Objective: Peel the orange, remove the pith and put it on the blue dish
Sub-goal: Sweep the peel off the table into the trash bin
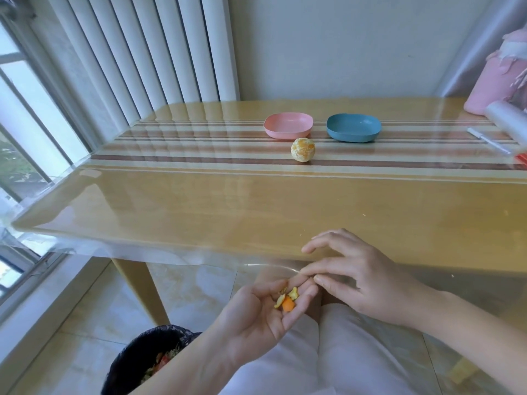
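Observation:
The peeled orange (302, 149) sits on the table, pale pith still on it, just in front of the gap between the pink dish (288, 129) and the blue dish (353, 127). Both dishes hold nothing. My left hand (265, 312) lies palm up below the table's near edge, cupping several small scraps of peel and pith (286, 300) on its fingers. My right hand (359, 277) hovers over the table edge, fingers relaxed and spread, fingertips close to the left hand's fingertips.
A bin with a black bag (148, 363) holding peel stands on the floor at lower left. At the table's right end are a pink bag (496, 84), a clear plastic roll (506, 115) and a white pen (489, 141). A radiator and a window are on the left.

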### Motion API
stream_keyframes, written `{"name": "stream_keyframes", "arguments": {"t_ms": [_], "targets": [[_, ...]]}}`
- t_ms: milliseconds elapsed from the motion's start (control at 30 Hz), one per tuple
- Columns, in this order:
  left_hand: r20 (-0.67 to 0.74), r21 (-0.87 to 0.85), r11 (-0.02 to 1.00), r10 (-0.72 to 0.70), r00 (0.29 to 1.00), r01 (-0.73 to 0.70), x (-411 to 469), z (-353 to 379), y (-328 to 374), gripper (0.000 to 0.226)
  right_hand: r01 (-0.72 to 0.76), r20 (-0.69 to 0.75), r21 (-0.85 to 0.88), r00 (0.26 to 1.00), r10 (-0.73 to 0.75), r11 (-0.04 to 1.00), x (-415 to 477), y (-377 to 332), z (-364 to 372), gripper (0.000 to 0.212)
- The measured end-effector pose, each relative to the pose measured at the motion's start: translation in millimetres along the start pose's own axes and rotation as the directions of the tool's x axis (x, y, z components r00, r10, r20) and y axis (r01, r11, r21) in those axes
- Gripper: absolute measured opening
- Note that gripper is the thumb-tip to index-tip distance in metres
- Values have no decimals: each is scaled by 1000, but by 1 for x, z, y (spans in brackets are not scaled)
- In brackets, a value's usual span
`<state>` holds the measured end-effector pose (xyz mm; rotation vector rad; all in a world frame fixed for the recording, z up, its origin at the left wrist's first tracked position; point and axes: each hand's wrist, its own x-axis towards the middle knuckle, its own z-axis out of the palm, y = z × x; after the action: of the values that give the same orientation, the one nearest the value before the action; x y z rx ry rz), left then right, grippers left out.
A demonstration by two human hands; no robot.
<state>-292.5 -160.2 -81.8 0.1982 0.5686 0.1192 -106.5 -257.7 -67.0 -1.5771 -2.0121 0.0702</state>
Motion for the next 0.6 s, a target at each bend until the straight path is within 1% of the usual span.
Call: {"name": "stream_keyframes", "arguments": {"t_ms": [100,200,267,333,400,467,500,533,567,600], "targets": [[-45,38,999,20,999,-19,-8,-10,10,35,-54,9,58,999,53,997,18,-9,-1,27],[-120,36,995,94,988,-91,-25,-26,24,34,-146,90,66,986,140,987,53,-18,6,29],[-167,52,985,174,971,-167,-42,-42,35,33,-144,151,49,979,136,988,77,-25,17,30],[-239,98,964,263,935,-246,-60,-65,49,33,-114,212,24,971,106,993,101,-34,28,27],[-342,131,939,345,874,-319,-76,-100,68,35,-119,256,-12,960,118,993,123,-41,33,21],[-471,143,914,400,786,-380,-89,-141,84,36,-150,290,-39,944,155,988,140,-46,34,16],[-530,180,905,419,737,-385,-94,-164,91,34,-161,308,-51,936,169,986,147,-47,33,15],[-588,259,901,433,683,-348,-97,-182,95,32,-169,324,-62,929,180,984,152,-47,33,14],[-644,386,888,452,617,-248,-100,-197,98,30,-173,337,-72,923,187,982,155,-46,34,13],[-669,525,843,492,557,-115,-101,-209,101,31,-174,348,-83,918,192,981,157,-46,34,13]]}}
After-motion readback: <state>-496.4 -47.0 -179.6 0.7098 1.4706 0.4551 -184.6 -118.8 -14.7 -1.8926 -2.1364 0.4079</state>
